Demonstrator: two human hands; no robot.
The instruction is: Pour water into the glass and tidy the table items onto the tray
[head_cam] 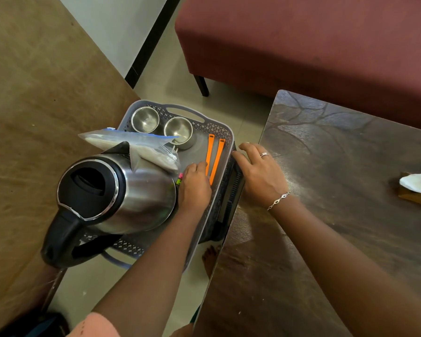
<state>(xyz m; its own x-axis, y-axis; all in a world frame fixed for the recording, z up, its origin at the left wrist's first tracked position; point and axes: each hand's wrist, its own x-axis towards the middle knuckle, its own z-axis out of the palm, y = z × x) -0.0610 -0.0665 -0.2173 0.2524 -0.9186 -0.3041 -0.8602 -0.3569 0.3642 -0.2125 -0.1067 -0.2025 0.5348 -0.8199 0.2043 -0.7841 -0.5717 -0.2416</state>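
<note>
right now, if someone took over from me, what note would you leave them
Left hand: on the tray floor, fingertips at the orange clips, small pink and green pieces beside it; grip unclear.
Right hand: open, resting on the tray's right rim at the table edge.
On the tray: kettle, two steel cups, zip bag, clips.
Done: most items are on the tray.
Left: no glass in view, so pouring can't be confirmed; a white item sits at the table's far right.
</note>
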